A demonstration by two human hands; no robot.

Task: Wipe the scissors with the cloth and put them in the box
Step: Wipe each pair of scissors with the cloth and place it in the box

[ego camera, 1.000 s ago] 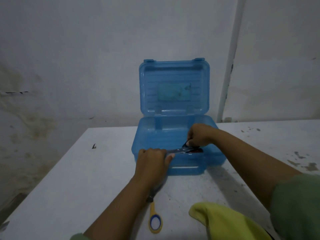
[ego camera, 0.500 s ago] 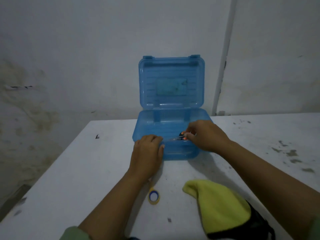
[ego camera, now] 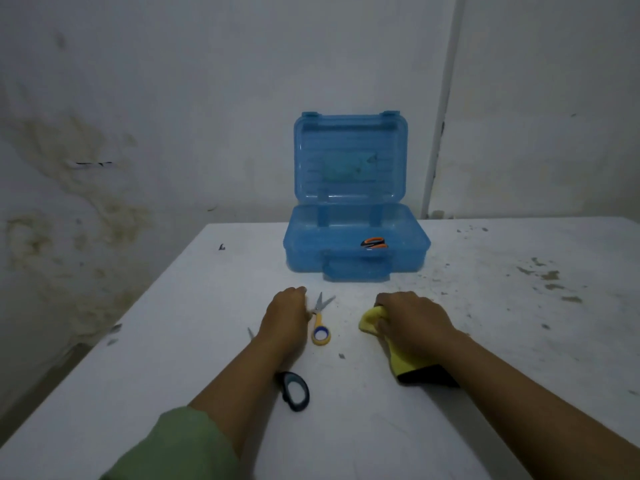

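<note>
Both hands have pulled back out of the blue plastic box (ego camera: 356,251) since a moment ago, and the orange-handled scissors (ego camera: 373,242) they were lowering in are now lying inside on the right, so that pair looks done. Lid's propped open against the wall, which makes sense if more are going in.

Right hand (ego camera: 412,320) is now down on the table (ego camera: 138,358) with its fingers curled round the yellow cloth (ego camera: 370,321), bunching it up, I'd guess to get a wiping pad ready. Left hand (ego camera: 285,315) sits just beside the yellow-handled scissors (ego camera: 320,322), which point blades-first toward the box. Can't honestly tell if it's pinching the handle or just resting next to it, since the fingers are tucked under out of view.

A dark-handled pair (ego camera: 294,391) pokes out from under the left forearm, its blade tip showing on the other side of the wrist. My read is that the yellow pair is next for wiping.
</note>
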